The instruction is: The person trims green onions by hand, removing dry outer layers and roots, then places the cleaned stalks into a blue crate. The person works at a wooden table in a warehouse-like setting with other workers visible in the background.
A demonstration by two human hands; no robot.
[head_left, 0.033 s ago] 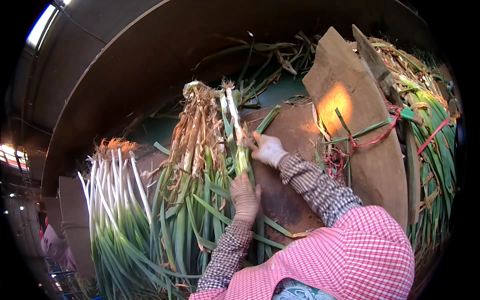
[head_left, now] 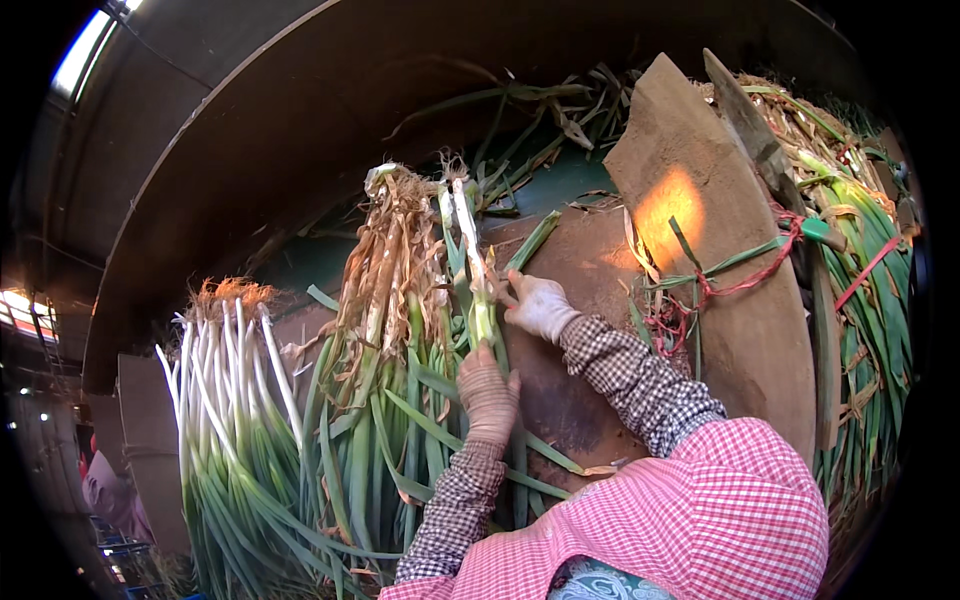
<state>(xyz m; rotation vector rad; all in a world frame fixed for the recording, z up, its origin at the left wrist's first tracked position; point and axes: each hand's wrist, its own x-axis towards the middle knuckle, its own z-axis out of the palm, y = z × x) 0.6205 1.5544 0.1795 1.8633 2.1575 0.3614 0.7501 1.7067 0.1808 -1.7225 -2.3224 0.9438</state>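
A green onion (head_left: 468,225) with a white shank and tufted roots leans root end up in front of me. Lower on this stalk, where it turns green, my gloved left hand (head_left: 488,398) is closed around it. My gloved right hand (head_left: 541,308) pinches at the stalk's side from the right, by its outer skin; exactly what lies between the fingertips is hard to make out. Just left stands a bundle of untrimmed green onions (head_left: 385,270) wrapped in dry brown leaves. Further left, clean green onions (head_left: 225,380) lie together with bare white shanks and reddish-brown roots.
A tall brown board (head_left: 720,250), with red string (head_left: 745,285) and green strips across it, stands on the right. Beyond it more unpeeled green onions (head_left: 870,290) are piled. Loose leaf scraps (head_left: 560,110) lie at the back below a dark curved wall (head_left: 300,110).
Both hands and the green onion between them have shifted only very slightly. Everything else looks the same.
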